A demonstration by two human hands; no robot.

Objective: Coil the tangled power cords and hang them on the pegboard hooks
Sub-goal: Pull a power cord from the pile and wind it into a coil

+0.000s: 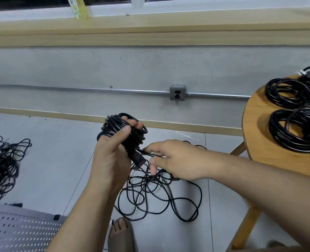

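Left hand (112, 157) grips the cord coil (122, 127), fingers curled through it, above the floor. Right hand (177, 160) pinches the trailing strand (147, 152) beside the coil. The tangled remainder (150, 194) lies on the floor below. Further coiled cords (287, 92) rest near the round table (256, 142) left edge.

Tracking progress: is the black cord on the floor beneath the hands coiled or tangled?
Tangled: the black floor cord sprawls in loose crossing loops, unlike the black coils on the round wooden table.
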